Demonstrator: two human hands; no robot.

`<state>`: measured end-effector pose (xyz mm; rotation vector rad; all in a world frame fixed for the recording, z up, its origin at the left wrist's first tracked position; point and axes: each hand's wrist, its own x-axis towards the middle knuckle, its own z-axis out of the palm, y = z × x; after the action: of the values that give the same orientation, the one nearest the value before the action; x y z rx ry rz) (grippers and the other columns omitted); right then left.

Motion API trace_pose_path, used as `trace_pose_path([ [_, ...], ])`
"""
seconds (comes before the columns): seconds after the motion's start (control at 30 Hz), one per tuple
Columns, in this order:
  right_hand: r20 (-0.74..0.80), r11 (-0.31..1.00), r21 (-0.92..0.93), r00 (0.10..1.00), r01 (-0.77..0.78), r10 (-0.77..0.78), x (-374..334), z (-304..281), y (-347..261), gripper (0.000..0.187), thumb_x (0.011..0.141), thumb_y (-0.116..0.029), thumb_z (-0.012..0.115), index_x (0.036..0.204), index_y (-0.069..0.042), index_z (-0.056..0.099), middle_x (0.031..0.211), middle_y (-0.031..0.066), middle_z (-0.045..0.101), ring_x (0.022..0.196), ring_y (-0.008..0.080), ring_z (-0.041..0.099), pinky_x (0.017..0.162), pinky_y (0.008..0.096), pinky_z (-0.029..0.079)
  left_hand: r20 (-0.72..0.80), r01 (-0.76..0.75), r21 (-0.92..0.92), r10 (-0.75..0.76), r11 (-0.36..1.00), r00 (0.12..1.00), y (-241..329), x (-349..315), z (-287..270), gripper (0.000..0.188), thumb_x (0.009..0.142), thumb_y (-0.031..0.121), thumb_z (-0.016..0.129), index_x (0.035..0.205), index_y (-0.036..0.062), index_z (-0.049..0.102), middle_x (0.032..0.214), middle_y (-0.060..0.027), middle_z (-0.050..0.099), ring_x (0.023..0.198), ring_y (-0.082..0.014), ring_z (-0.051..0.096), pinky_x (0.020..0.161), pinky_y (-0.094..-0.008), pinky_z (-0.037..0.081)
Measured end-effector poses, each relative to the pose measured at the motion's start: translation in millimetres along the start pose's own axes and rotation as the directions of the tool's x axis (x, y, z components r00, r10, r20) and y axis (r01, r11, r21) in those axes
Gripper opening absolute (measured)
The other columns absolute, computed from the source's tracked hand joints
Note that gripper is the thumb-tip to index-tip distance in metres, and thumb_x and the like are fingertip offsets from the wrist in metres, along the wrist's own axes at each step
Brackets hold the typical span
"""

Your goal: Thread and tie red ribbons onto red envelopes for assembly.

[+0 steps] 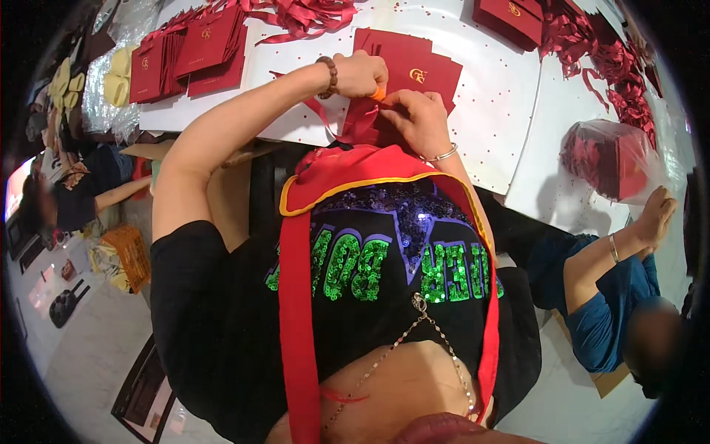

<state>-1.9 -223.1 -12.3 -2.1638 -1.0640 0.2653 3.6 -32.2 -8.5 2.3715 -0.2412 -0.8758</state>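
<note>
Both my hands meet over a stack of dark red paper bags (436, 72) with gold lettering at the table's near edge. Closed in a fist, my left hand (360, 74) has a small orange tool (379, 94) sticking out at its fingertips; its full shape is hidden. Just right of it, my right hand (423, 122) pinches the dark red ribbon (362, 118) against the bag beneath. A loose ribbon end trails left across the white table. The exact grip point is covered by my fingers.
More red bags (212, 41) lie stacked at the far left beside loose ribbons (307, 18). Another bag stack (510, 21) and bunched ribbon (617, 74) lie right on the white table (495, 111), which is dotted with red specks. A co-worker's hand (654, 216) touches a plastic-wrapped bundle (610, 159).
</note>
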Motion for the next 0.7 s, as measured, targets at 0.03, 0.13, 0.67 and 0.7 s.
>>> trace_pose_path([
  [0.03,-0.002,1.0,-0.001,1.0,-0.003,0.003,1,-1,1,0.011,0.072,-0.019,0.064,0.081,-0.014,0.06,0.073,0.0013,0.06,0.068,0.0192,0.056,0.069,0.0334,0.033,-0.073,0.015,-0.023,-0.017,1.0,0.997,-1,0,4,0.019,0.07,0.022,0.06,0.07,0.0032,0.062,0.1,-0.0089,0.057,0.088,-0.0234,0.056,0.071,-0.036,0.044],
  [0.13,0.061,0.999,0.04,0.998,0.014,-0.017,4,-2,1,0.012,0.073,-0.02,0.064,0.082,-0.013,0.06,0.072,0.0023,0.06,0.068,0.0197,0.056,0.069,0.0336,0.034,-0.424,0.017,-0.02,-0.024,1.0,0.905,-12,10,14,0.019,0.071,0.02,0.06,0.075,0.0024,0.062,0.096,-0.0085,0.057,0.085,-0.0229,0.056,0.07,-0.0345,0.044],
  [0.67,-0.036,0.998,-0.041,0.999,0.038,-0.04,19,13,22,0.023,0.068,-0.017,0.068,0.085,-0.005,0.059,0.076,0.0109,0.057,0.072,0.0289,0.056,0.061,0.0371,0.044,-0.595,0.592,-0.203,-0.578,0.78,0.558,-95,-76,65,0.036,0.081,0.038,0.052,0.08,0.0032,0.06,0.08,-0.018,0.062,0.074,-0.0346,0.059,0.063,-0.0438,0.045],
  [0.7,-0.024,0.999,-0.033,0.999,0.023,-0.024,19,12,22,0.024,0.068,-0.018,0.068,0.085,-0.005,0.059,0.076,0.0109,0.057,0.072,0.0291,0.056,0.062,0.0371,0.044,-0.642,0.517,-0.256,-0.544,0.817,0.54,-101,-75,68,0.033,0.08,0.036,0.054,0.078,0.0032,0.059,0.08,-0.0172,0.062,0.073,-0.0346,0.059,0.063,-0.0446,0.044],
])
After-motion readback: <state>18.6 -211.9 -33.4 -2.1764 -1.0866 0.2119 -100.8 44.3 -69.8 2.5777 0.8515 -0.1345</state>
